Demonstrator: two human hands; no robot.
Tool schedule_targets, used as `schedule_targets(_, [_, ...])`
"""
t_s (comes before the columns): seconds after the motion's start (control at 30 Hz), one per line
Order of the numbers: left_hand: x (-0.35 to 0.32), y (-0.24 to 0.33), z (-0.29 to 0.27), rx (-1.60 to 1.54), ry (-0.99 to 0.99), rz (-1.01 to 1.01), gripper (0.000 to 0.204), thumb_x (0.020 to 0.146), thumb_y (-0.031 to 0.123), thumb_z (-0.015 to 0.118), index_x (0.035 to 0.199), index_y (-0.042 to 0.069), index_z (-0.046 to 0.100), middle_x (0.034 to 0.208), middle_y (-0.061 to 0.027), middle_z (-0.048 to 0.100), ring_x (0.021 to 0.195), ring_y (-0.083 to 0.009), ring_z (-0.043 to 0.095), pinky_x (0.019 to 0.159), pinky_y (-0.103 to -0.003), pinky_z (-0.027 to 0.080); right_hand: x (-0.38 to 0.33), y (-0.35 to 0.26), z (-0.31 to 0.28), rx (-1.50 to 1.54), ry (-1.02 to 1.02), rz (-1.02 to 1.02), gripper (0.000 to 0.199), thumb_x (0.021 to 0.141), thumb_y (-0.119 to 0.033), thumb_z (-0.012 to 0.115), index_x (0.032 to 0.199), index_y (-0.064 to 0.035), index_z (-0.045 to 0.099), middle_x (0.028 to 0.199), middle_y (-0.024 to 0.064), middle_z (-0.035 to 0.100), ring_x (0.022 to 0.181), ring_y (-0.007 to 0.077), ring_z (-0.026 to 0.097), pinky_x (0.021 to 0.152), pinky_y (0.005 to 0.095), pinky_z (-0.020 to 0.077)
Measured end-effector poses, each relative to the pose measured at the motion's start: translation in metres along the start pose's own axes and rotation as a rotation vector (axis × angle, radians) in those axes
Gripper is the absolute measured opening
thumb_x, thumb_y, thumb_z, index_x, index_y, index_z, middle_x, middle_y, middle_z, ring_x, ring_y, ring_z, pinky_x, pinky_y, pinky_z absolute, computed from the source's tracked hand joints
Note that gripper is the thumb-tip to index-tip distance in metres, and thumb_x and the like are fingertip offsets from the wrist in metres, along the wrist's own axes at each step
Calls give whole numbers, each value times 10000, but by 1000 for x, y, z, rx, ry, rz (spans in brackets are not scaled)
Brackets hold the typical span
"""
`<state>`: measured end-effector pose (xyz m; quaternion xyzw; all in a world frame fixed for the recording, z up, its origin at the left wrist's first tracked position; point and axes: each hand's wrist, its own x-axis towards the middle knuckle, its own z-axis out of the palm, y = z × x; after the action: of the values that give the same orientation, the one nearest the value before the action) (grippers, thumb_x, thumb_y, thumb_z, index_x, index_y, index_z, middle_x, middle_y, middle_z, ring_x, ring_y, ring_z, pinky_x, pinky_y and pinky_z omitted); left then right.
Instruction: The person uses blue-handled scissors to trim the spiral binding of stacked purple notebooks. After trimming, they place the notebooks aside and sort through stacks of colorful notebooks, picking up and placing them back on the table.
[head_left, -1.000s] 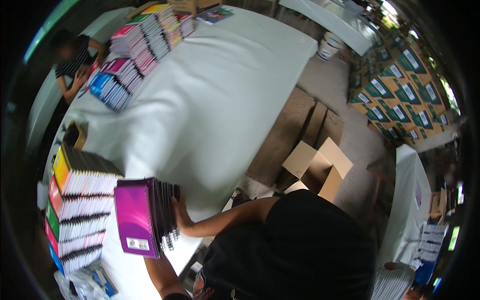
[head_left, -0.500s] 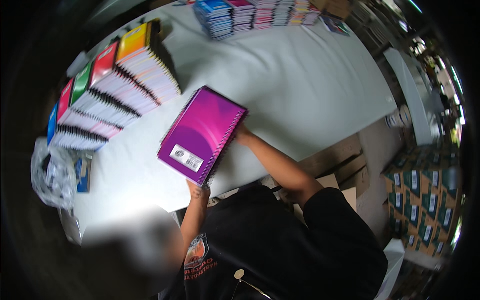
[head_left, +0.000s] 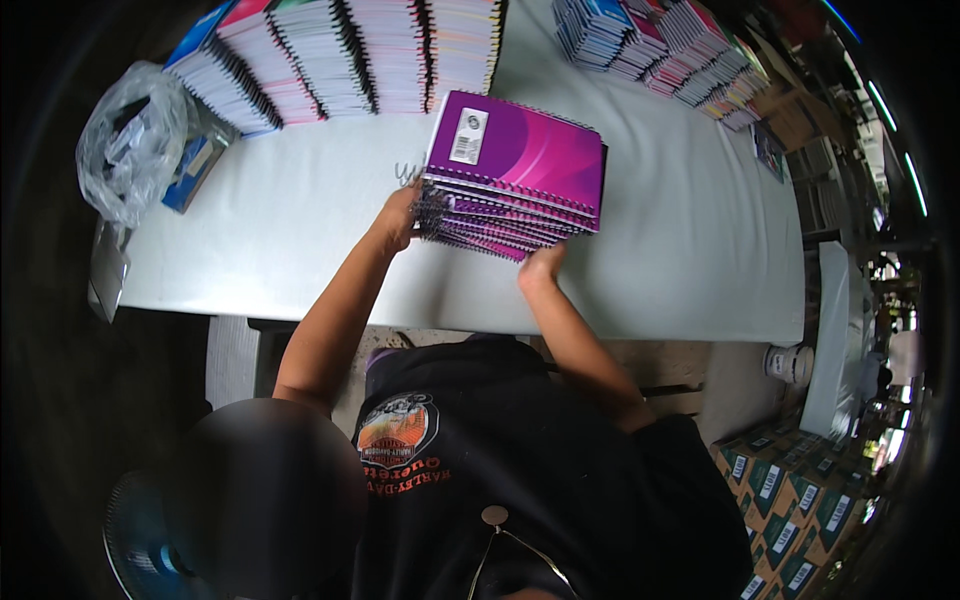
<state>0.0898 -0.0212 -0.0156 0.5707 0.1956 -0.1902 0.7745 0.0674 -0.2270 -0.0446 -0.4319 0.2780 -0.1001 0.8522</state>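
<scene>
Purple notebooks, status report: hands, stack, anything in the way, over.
Left hand at left end, right hand at near edge, both holding. Purple notebooks unevenly stacked, cover up. Other notebook stacks close beyond, far left side.

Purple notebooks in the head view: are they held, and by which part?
The stack of purple notebooks is held: the left hand at its left end, the right hand at its near edge.
</scene>
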Motion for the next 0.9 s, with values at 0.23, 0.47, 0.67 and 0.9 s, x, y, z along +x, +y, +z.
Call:
schedule_targets(0.23, [-83, 2, -22, -235, 245, 155, 551, 892, 543, 423, 1131, 50, 473, 958, -91, 581, 825, -174, 527, 722, -348, 416, -109, -166, 83, -655, -629, -1299, 735, 772, -307, 667, 1332, 28, 329, 1300, 176, 443, 1272, 249, 349, 1081, 422, 186])
schedule_targets(0.47, [-135, -1, 21, -235, 87, 304, 495, 918, 491, 399, 1103, 40, 487, 926, -78, 581, 817, -148, 539, 722, -303, 438, -128, -119, 183, -2156, -1322, -1537, 442, 649, -139, 707, 1039, 0, 554, 902, 171, 648, 1017, 288, 583, 977, 435, 340])
schedule_targets(0.67, [-154, -21, 30, -300, 71, 229, 500, 921, 494, 386, 1140, 52, 465, 945, -64, 547, 848, -151, 515, 763, -325, 411, -126, -123, 219, -2349, -1547, -1179, 155, 635, 12, 606, 761, -59, 661, 769, 130, 652, 790, 289, 640, 660, 361, 495])
schedule_targets(0.9, [-160, -48, 28, -414, 83, 106, 482, 923, 494, 386, 1139, 71, 464, 935, -59, 550, 846, -147, 519, 762, -330, 413, -138, -105, 228, -2694, -1563, -957, 316, 653, -216, 764, 878, -15, 669, 849, 137, 674, 827, 265, 652, 706, 351, 507])
